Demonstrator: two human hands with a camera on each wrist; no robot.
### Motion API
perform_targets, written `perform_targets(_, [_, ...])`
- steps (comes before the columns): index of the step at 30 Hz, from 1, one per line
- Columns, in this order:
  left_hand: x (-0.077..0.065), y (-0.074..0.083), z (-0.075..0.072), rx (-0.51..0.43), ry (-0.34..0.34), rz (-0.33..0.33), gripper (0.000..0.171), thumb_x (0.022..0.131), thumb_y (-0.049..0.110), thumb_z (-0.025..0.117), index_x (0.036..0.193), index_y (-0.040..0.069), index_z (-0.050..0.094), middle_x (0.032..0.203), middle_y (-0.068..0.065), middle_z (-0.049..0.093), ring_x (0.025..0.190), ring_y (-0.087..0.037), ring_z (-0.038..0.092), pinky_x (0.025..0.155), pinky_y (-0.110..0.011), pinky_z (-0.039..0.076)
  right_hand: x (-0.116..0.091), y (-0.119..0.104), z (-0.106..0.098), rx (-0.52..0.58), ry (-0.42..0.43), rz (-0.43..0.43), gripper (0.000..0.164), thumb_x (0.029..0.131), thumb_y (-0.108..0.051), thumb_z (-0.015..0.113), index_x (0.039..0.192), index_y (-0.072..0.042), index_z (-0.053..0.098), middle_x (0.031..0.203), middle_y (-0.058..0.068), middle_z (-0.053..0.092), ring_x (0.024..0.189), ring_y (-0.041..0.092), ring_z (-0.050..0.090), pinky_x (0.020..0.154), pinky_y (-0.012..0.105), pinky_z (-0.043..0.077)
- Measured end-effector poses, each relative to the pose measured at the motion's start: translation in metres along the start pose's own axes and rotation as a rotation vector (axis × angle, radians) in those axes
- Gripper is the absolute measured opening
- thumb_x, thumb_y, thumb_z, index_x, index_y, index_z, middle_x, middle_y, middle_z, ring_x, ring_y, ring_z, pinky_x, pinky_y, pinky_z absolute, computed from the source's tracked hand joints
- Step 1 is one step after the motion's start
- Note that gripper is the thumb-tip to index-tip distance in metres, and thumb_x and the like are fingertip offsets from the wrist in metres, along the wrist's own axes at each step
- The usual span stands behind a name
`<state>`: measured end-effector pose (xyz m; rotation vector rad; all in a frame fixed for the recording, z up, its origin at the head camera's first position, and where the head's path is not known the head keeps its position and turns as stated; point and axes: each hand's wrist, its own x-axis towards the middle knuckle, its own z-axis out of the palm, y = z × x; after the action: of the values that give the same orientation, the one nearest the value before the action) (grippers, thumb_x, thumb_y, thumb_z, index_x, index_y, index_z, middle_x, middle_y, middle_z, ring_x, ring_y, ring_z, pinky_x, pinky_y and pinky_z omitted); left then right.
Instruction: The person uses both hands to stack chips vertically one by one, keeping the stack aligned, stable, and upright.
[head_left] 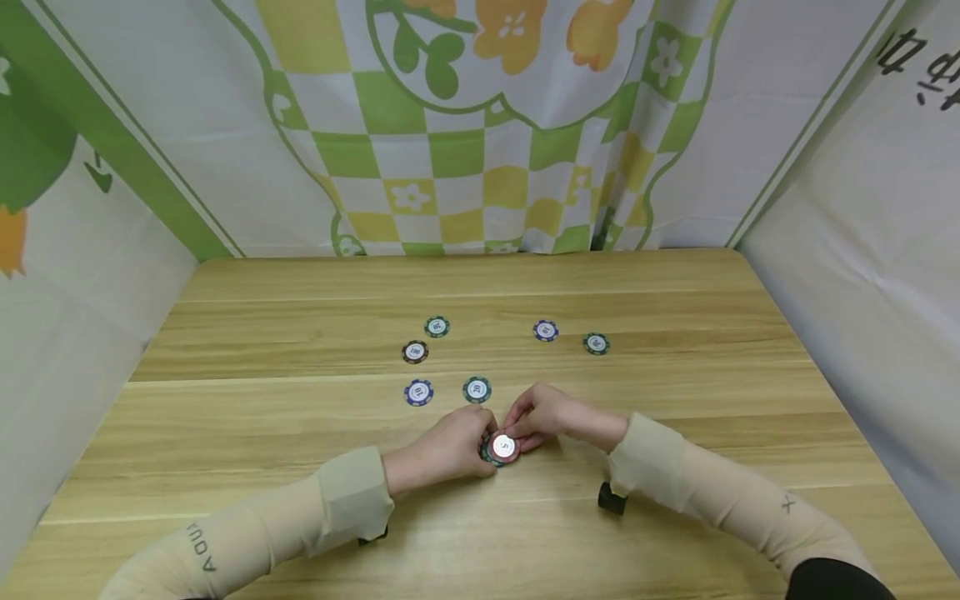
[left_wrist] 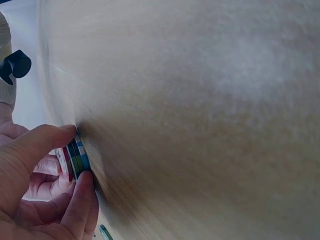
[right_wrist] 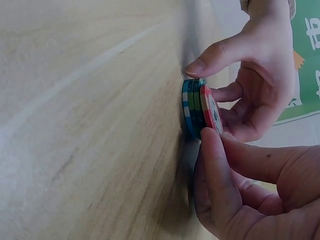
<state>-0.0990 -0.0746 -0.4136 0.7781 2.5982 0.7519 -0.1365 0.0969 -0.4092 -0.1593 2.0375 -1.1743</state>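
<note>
Roughly midway between the desk's (head_left: 247, 325) left and right edges, a left hand (head_left: 450, 446) gripped a short chip stack (right_wrist: 189, 107) between thumb and fingertips as a right hand (head_left: 549, 413) pinched a red chip (head_left: 503, 447) at its top, rims slightly out of line. Three green chips (head_left: 437, 327), two blue chips (head_left: 546, 331) and a black chip (head_left: 415, 352) lay apart toward the far edge, well inside both far corners, with wide wood on either side.

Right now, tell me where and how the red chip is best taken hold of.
Likely as the right grip has it: pinch the red chip by its right rim, coming from the right. It is a thin disc offset rightward over the chips beneath, whose left side the left grip surrounds.
</note>
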Motion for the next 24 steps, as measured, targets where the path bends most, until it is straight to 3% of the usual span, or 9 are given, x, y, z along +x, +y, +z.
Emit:
perform_targets(14, [0.0018, -0.0007, 0.0013, 0.020, 0.018, -0.003, 0.032, 0.063, 0.014, 0.078, 0.086, 0.005, 0.058, 0.080, 0.001, 0.052, 0.071, -0.010, 0.047, 0.063, -0.022, 0.042, -0.0014, -0.0029, 0.0067, 0.020, 0.042, 0.000, 0.011, 0.079, 0.008, 0.062, 0.090, 0.009, 0.064, 0.076, 0.010, 0.065, 0.061, 0.011, 0.061, 0.060, 0.025, 0.053])
perform_targets(24, [0.0021, -0.0018, 0.0017, 0.025, 0.023, 0.017, 0.034, 0.061, 0.013, 0.079, 0.086, 0.004, 0.058, 0.080, 0.000, 0.052, 0.071, -0.010, 0.048, 0.063, -0.023, 0.042, 0.0004, -0.0014, 0.0091, -0.052, 0.062, -0.010, 0.006, 0.079, 0.004, 0.064, 0.085, 0.004, 0.065, 0.069, 0.007, 0.063, 0.053, 0.009, 0.058, 0.054, 0.025, 0.052])
